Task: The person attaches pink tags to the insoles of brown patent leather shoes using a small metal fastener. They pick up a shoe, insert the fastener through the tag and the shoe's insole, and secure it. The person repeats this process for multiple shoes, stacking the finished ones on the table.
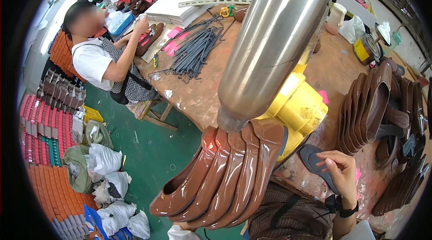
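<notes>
A fanned row of several glossy brown leather shoes [225, 179] is held out past the table edge, directly below the blunt end of a large metal heat-gun tube [279, 46]. My left hand is hidden beneath these shoes; just its white sleeve [182, 233] and a sliver of wrist show, and the shoes rest on it. Beside the table edge, my right hand [341, 172] has loosely bent, parted fingers with nothing in them. Its fingertips overlap a dark grey shoe-sole-shaped piece [315, 161] in the picture; touching or not, I cannot tell.
The heat gun's yellow body [299, 109] stands on the worn brown table [198, 98]. More brown shoes [366, 109] are stacked at right. Bent metal rods [195, 53] lie farther back. A co-worker [108, 55] sits at left, near white bags [105, 159] on the green floor.
</notes>
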